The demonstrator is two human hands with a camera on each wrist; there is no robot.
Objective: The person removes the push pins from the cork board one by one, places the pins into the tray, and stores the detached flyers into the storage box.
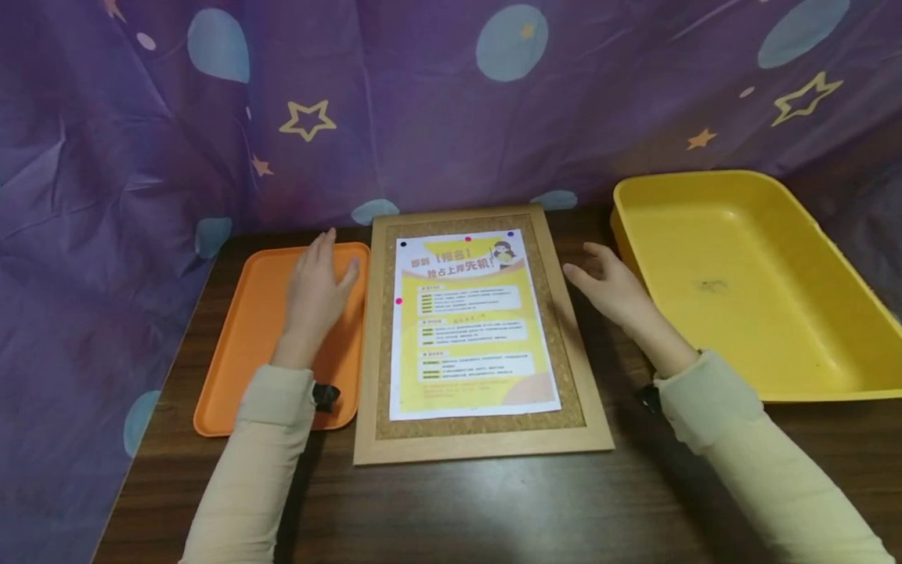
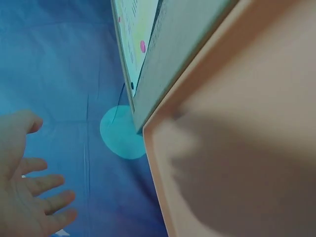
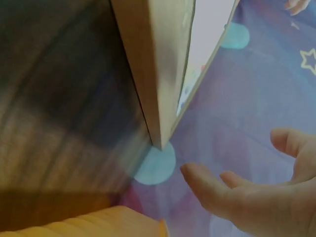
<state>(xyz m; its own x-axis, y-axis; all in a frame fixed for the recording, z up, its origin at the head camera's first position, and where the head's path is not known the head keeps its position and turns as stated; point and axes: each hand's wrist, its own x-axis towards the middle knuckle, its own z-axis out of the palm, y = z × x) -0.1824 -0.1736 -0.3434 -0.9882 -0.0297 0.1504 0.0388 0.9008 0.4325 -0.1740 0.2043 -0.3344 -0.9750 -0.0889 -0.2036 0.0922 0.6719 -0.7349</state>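
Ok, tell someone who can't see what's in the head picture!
A wood-framed rectangular cork board bearing a yellow printed paper lies on a dark wooden table. The empty left hand hovers over a flat orange tray; the empty right hand is near a deep yellow tub.

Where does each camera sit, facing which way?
Head: on the head, facing forward and down at board, orange tray, yellow bin; left hand, right hand, sleeves show.
Left wrist: worn there, facing orange tray, board, curtain; left hand shows.
Right wrist: worn there, facing table, board, curtain; right hand shows, left hand partly.
Both wrist views share board, curtain.
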